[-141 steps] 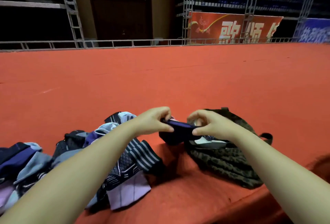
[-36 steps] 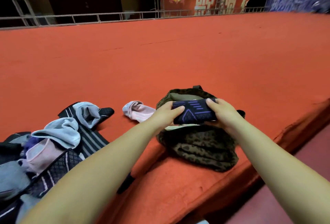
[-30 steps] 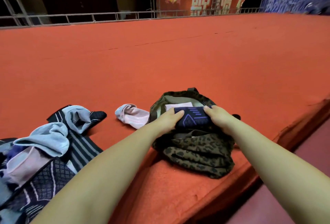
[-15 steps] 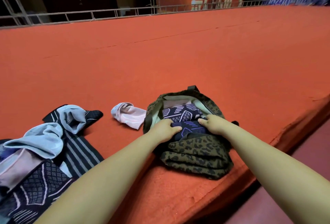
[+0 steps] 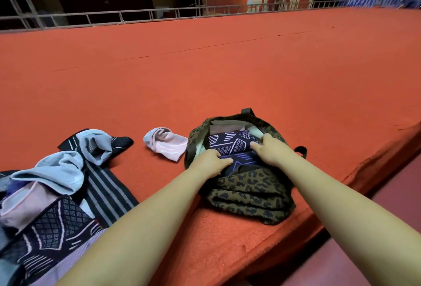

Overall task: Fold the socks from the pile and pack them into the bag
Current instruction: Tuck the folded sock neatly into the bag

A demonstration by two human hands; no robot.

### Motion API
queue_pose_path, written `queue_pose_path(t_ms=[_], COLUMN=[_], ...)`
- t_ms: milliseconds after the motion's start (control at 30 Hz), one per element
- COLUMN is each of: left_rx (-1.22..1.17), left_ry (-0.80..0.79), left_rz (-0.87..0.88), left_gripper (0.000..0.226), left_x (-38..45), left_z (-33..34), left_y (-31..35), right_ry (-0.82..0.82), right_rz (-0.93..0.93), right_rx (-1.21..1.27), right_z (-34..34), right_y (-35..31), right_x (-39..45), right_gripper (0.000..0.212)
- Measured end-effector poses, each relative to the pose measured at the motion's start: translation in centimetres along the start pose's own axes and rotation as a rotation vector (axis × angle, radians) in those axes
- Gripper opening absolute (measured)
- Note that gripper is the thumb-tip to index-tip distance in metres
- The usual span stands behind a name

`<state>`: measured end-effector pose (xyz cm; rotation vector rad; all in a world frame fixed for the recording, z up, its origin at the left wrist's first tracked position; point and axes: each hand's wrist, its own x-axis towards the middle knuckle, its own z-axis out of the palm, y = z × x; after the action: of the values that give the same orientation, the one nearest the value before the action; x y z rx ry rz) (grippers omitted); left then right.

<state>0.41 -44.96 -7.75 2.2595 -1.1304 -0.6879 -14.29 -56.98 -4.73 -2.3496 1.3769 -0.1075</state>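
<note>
1. While both forearms reach forward in the head view, the left hand (image 5: 210, 160) and right hand (image 5: 270, 149) sit at the mouth of the leopard-print bag (image 5: 250, 194), which lies on the red platform (image 5: 205, 80) near its front edge.
2. Left hand: fingers curled onto the near-left end of the dark folded sock (image 5: 241, 159), pressing or holding it; an exact pinch cannot be confirmed. Right hand: fingers bent over the sock's right end, thumb side toward the patterned folded sock (image 5: 230, 143) already packed just beyond.
3. Key relation: the dark sock's long axis runs left to right between the two hands, inside the bag opening; each hand caps one end, equally near.
4. Judgement: sock is being seated; release looks next.
5. Remaining: loose pink sock (image 5: 166, 146) just left of the bag; unfolded pile (image 5: 57, 185) far left. The left hand is nearer both.
</note>
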Motion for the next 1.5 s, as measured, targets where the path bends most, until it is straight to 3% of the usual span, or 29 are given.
queue_pose_path(t_ms=[133,233,367,500,600,800,967,1133,1367,1500], left_rx=[-0.039,-0.158,-0.288,-0.269,-0.263,-0.248,-0.332,-0.426,-0.347,-0.314], left_ry=[0.056,0.103,0.037,0.007,0.036,0.042,0.052,0.166,0.271,0.395], left_rz=[0.026,0.038,-0.016,-0.092,-0.152,-0.166,-0.165,0.038,0.376,0.502], left_gripper=[0.028,0.019,0.013,0.012,0.013,0.012,0.012,0.002,0.051,0.05], left_x=[-1.3,-3.1,-6.8,-10.1,-12.8,-17.6,-20.1,-21.5,-22.2,-22.0], left_z=[-2.0,-4.5,-7.7,-11.0,-13.9,-16.8,-16.9,-16.2,-14.9,-14.2], left_y=[0.3,-0.5,-3.9,-8.5,-11.8,-15.1,-16.3,-16.1,-13.4,-11.6], right_ry=[0.186,0.173,0.025,-0.117,-0.323,-0.68,-0.669,-0.534,-0.402,-0.41], right_rz=[-0.099,-0.226,-0.327,-0.411,-0.439,-0.157,-0.128,-0.193,-0.14,-0.14], right_rx=[0.092,0.263,0.344,0.336,0.305,0.431,0.385,0.905,1.302,1.446], right_z=[-1.1,-1.3,0.7,4.2,7.5,12.7,13.8,12.4,8.3,6.7], right_y=[-0.7,-2.9,-7.4,-11.6,-14.7,-18.3,-20.2,-21.4,-22.3,-22.1], right_x=[-1.5,-3.5,-6.2,-7.6,-8.8,-10.8,-12.6,-13.9,-15.7,-16.5], right_gripper=[0.048,0.037,0.016,0.016,0.019,0.02,0.025,0.013,0.01,0.009])
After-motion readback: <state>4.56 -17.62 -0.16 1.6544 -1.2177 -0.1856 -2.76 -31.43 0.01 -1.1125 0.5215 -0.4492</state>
